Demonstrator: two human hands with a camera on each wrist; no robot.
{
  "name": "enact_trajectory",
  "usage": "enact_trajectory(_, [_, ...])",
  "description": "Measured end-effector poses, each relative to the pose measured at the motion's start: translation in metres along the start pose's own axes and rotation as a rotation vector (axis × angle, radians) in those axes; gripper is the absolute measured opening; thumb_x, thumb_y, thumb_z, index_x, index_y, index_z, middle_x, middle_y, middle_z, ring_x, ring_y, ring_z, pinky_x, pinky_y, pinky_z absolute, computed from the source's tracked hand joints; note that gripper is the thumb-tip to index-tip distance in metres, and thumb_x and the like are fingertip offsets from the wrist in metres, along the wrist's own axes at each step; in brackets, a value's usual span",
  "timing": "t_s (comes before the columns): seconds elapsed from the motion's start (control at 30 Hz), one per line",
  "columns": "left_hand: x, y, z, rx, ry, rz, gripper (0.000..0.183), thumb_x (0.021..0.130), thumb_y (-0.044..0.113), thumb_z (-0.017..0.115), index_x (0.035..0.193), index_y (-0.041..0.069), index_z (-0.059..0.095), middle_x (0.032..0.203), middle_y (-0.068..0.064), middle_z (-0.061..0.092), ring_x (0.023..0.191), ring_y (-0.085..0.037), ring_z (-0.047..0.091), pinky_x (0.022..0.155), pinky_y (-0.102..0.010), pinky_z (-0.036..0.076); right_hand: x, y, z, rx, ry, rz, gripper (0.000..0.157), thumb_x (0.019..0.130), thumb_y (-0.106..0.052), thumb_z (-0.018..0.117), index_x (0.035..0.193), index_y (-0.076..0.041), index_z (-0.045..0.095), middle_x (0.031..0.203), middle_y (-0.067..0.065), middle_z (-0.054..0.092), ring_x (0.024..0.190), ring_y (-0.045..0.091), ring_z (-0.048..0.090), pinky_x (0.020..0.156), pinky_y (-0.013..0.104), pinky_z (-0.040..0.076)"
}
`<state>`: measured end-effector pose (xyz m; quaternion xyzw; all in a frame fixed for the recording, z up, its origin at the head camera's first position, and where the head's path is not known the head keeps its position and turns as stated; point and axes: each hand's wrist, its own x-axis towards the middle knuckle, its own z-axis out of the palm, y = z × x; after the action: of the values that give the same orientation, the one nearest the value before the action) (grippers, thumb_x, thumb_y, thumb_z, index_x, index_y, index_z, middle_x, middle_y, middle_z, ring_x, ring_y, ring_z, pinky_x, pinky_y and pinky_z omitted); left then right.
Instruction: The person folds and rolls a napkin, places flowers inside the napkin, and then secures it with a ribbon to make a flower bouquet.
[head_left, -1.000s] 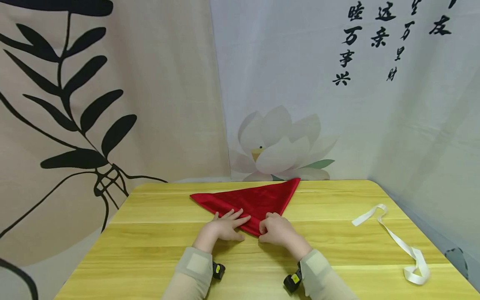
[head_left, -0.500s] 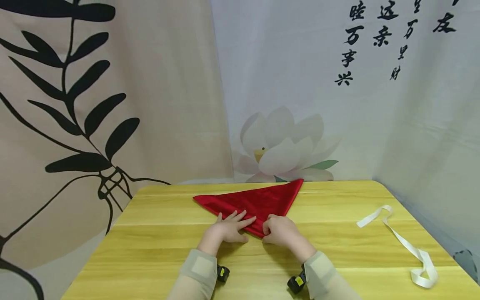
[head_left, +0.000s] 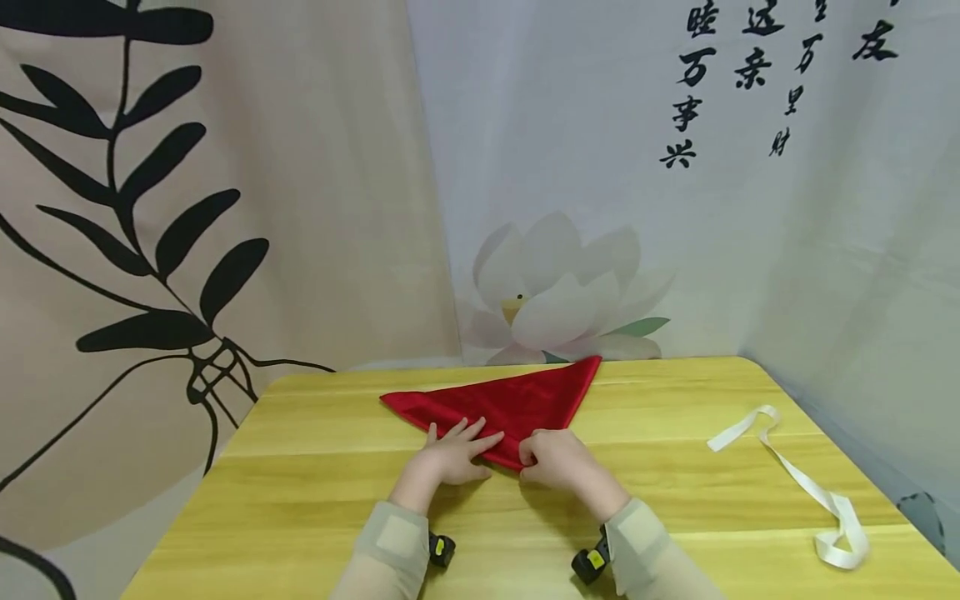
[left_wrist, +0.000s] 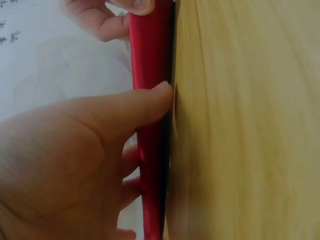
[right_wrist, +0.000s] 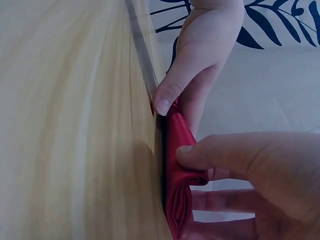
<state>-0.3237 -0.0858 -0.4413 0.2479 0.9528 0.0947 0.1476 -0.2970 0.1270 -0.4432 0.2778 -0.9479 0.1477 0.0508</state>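
Observation:
A shiny red cloth (head_left: pixel 525 400), folded to a triangle, lies on the wooden table, its long edge away from me. My left hand (head_left: pixel 450 460) rests on its near left edge with fingers spread over the fabric. In the left wrist view the left thumb (left_wrist: pixel 150 102) lies along the cloth's near edge, close to the tabletop. At the near right corner my right hand (head_left: pixel 558 460) pinches the cloth with curled fingers. The right wrist view shows stacked folds (right_wrist: pixel 180 200) at that end, the right thumb (right_wrist: pixel 192 156) on top. Some right fingertips are hidden.
A white ribbon (head_left: pixel 813 492) lies loosely curled on the right side of the wooden table (head_left: pixel 300 500). Behind the table's far edge hangs a printed curtain (head_left: pixel 345 183). Small black wrist cameras, one (head_left: pixel 590 562) by the right cuff, sit close to the tabletop.
The head view shifts slightly. Both hands and the red cloth keep practically the same places.

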Motion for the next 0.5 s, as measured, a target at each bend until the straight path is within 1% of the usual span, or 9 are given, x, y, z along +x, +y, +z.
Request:
enact_trajectory(0.1, [-0.0005,-0.0014,0.0023,0.015,0.010,-0.002,0.059,0.095,0.041,0.059,0.149,0.036,0.037,0.159,-0.005,0.022,0.145,-0.033,0.015,0.106,-0.069,0.003,-0.0014,-0.0003,0.0011,0.005,-0.009,0.011,0.020,0.075,-0.018,0.077,0.068,-0.020,0.059,0.068,-0.010,0.047,0.064,0.008,0.043,0.061,0.027,0.039])
enact_trajectory(0.23, [-0.0019,-0.0018,0.0010,0.010,0.046,0.004,0.054,0.097,0.038,0.056,0.148,0.036,0.039,0.159,-0.006,0.023,0.145,-0.035,0.015,0.106,-0.070,0.002,-0.0015,-0.0001,0.0006,0.019,0.001,0.022,0.021,0.076,-0.018,0.077,0.068,-0.021,0.057,0.066,-0.010,0.046,0.064,0.008,0.042,0.061,0.028,0.039])
enact_trajectory(0.33, [-0.0026,-0.0020,0.0011,-0.012,0.056,0.008,0.049,0.099,0.038,0.054,0.147,0.036,0.042,0.158,-0.006,0.024,0.145,-0.035,0.016,0.105,-0.070,0.001,-0.0013,0.0009,0.0003,0.025,-0.001,0.014,0.025,0.076,-0.018,0.077,0.065,-0.021,0.055,0.062,-0.011,0.044,0.062,0.009,0.042,0.060,0.028,0.037])
enact_trajectory(0.5, [0.0013,-0.0054,0.0014,-0.005,0.070,0.016,0.043,0.099,0.038,0.052,0.142,0.038,0.048,0.157,-0.003,0.027,0.145,-0.033,0.017,0.105,-0.071,-0.001,0.0007,0.0037,-0.0006,0.044,-0.003,-0.002,0.026,0.077,-0.018,0.076,0.064,-0.021,0.053,0.057,-0.014,0.044,0.059,0.008,0.043,0.059,0.027,0.038])
